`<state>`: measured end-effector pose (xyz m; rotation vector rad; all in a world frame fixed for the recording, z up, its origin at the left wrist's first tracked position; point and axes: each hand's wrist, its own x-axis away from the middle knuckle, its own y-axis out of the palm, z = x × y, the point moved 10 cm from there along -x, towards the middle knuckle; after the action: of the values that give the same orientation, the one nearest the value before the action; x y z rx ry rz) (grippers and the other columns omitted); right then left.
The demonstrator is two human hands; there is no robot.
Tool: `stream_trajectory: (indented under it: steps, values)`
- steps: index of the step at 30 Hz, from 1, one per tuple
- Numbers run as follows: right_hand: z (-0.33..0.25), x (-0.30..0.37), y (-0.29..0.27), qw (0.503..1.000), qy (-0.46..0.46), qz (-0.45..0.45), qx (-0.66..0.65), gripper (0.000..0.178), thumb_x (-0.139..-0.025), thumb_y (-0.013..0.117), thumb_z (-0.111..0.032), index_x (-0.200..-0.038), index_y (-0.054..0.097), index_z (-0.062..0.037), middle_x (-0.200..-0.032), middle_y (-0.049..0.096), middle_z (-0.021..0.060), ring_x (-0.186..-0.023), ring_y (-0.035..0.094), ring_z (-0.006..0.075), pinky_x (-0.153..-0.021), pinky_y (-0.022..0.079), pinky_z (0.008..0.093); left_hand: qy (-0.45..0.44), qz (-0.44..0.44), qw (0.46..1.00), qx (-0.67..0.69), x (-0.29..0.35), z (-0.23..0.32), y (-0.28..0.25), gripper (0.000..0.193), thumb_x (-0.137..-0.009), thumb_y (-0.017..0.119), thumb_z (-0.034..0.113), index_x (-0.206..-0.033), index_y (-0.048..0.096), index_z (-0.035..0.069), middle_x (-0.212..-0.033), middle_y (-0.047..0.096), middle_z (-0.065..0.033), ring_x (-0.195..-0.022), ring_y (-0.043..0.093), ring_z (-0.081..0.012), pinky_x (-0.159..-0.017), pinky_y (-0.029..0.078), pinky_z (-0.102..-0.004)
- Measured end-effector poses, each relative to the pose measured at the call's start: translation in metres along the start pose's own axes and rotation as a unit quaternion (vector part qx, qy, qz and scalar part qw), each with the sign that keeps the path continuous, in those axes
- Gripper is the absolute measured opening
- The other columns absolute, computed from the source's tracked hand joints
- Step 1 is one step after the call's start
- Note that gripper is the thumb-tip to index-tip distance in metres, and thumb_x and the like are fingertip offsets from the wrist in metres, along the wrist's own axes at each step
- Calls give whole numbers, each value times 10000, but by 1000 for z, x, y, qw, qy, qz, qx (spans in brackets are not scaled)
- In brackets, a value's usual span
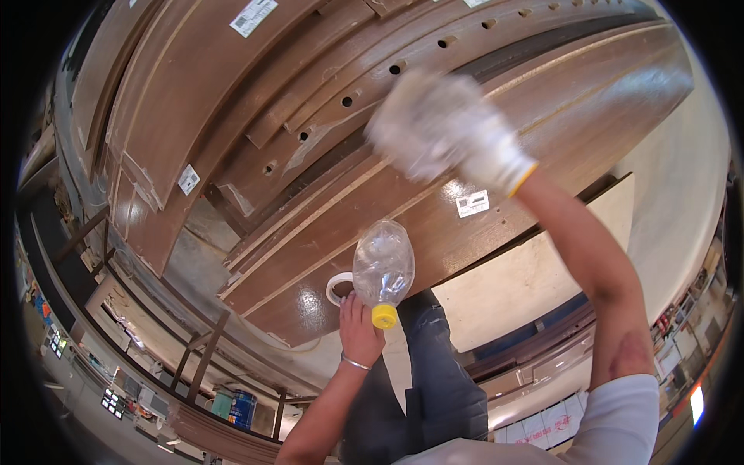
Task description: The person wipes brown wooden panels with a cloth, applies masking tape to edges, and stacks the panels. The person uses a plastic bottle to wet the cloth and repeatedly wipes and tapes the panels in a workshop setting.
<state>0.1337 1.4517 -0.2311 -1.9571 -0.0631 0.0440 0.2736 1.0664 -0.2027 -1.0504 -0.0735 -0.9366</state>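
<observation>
1. Gripping a clear plastic bottle (pixel 383 267) near its neck, the left hand (pixel 360 329) is holding it upside down, so the yellow cap (pixel 384 316) is pointing down and the crumpled body is rising above the fingers.
2. That left grip is closed around the bottle; a thin bracelet (pixel 356 363) is circling the wrist just below it.
3. Just left of the bottle, a roll of white tape (pixel 337 287) is lying on the glossy brown panel (pixel 496 163), partly hidden behind the thumb.
4. Up and to the right of the bottle, the right hand (pixel 446 128), in a white work glove, is pressing flat on the same brown panel with its grip spread; it is blurred, so the fingers are hard to tell apart.
5. A small white label (pixel 473 203) is sitting on the panel between the bottle and the gloved wrist.
6. Above the bottle, further brown boards with rows of drilled holes (pixel 350 99) are lying stacked across the worktop.
7. Directly below the bottle, the person's dark trousers (pixel 434 380) are showing.
</observation>
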Motion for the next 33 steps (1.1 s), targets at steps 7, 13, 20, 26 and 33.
stream_trajectory:
  steps: [7,13,20,26,33]
  values:
    - [290,127,-108,864,464,94,171,592,-988,650,-337,-1560,573,-210,-1675,474,92,-1532,373,373,-1255,340,457,-47,85,995,32,-7,7,-35,372,-788,675,0,-1158,635,-8,-1438,544,-253,-1344,494,-493,-1151,387,-596]
    - [124,74,-58,953,239,84,166,603,-940,606,-65,-1537,580,-142,-1655,487,96,-1570,344,393,-1324,224,504,-115,157,980,42,-1,-22,-62,442,-794,621,-36,-1233,618,17,-1450,549,-245,-1320,497,-478,-1147,382,-583]
    - [170,125,-60,948,277,130,93,475,-1018,589,-96,-1488,650,-124,-1632,521,136,-1513,436,388,-1284,333,450,-182,205,961,45,4,-82,-93,550,-834,634,-21,-1382,583,1,-1480,538,-255,-1369,491,-454,-1171,390,-537]
    - [227,217,-61,905,397,79,128,546,-995,624,-169,-1535,591,-96,-1580,580,168,-1473,504,370,-1245,367,426,-200,242,948,48,-8,-135,-104,617,-841,634,-26,-1452,562,17,-1511,520,-250,-1401,481,-463,-1197,391,-537]
    - [190,216,-37,808,580,99,-24,513,-981,646,-245,-1466,659,-79,-1429,709,128,-1301,640,281,-1125,460,407,-155,225,961,49,-9,-158,-103,661,-846,630,-13,-1500,543,36,-1601,465,-215,-1511,397,-445,-1227,363,-555]
